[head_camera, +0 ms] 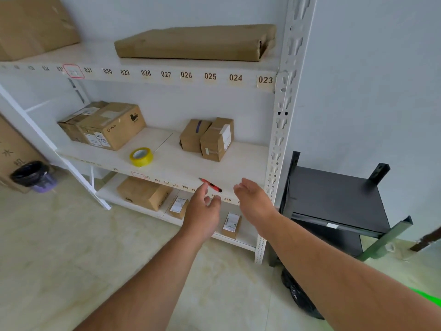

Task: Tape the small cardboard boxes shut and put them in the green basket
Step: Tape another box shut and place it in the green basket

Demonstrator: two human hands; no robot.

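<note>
1. Both hands hold nothing: the left hand (204, 209) reaches toward the middle shelf (191, 163) with fingers loosely spread, and the right hand (253, 197) is beside it, palm turned inward, fingers relaxed.
2. Just beyond the left fingertips, a red utility knife (211, 184) lies at the shelf's front edge, apparently not touched by either hand.
3. Two small cardboard boxes (207, 138) stand touching each other further back on that shelf, right of centre.
4. A yellow tape roll (141, 156) rests on the same shelf, left of the boxes and well apart from them.
5. A bright green edge (429, 297), perhaps the basket, shows at the lower right corner; I cannot tell for sure.
6. Larger cartons (102, 125) sit at the shelf's left end.
</note>
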